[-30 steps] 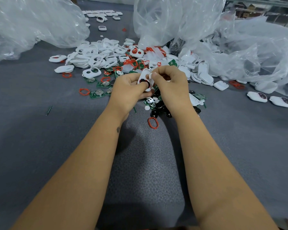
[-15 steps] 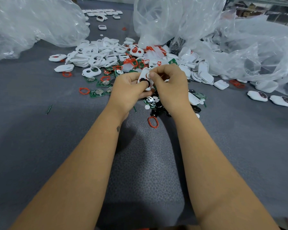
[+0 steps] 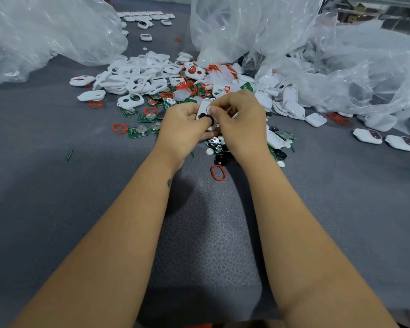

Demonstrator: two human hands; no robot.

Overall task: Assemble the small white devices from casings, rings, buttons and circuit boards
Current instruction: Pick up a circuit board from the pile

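Left hand (image 3: 184,127) grips a white casing (image 3: 205,107) at centre frame, fingers curled beneath it and the thumb lying across its lower end, where a black button (image 3: 207,118) sits under the thumb tip. Right hand (image 3: 240,121) meets it from the right side, thumb and forefinger pinched together on a small white button (image 3: 209,108) held against the casing's upper opening; its remaining fingers are curled. Both hands are raised just above the grey table (image 3: 57,197), touching one another around the casing. Directly below the hands lie loose black and white buttons (image 3: 219,153) mixed with a circuit board, and a single red ring (image 3: 218,173) lies flat on the table between the forearms. Left of the hands, several green circuit boards (image 3: 139,131) with coin cells lie face up, with another red ring (image 3: 120,128) just beside them. Above the hands, in the upper centre of the frame, a large heap of white casings (image 3: 137,79) is tangled with red rings and more boards. Two assembled devices (image 3: 385,138) rest side by side at the right edge, well apart from the heap. Clear plastic bags (image 3: 45,31) occupy the upper left, upper centre and upper right of the frame, the right-hand one holding more white parts. A row of further white pieces (image 3: 147,16) lies at the top of the frame.
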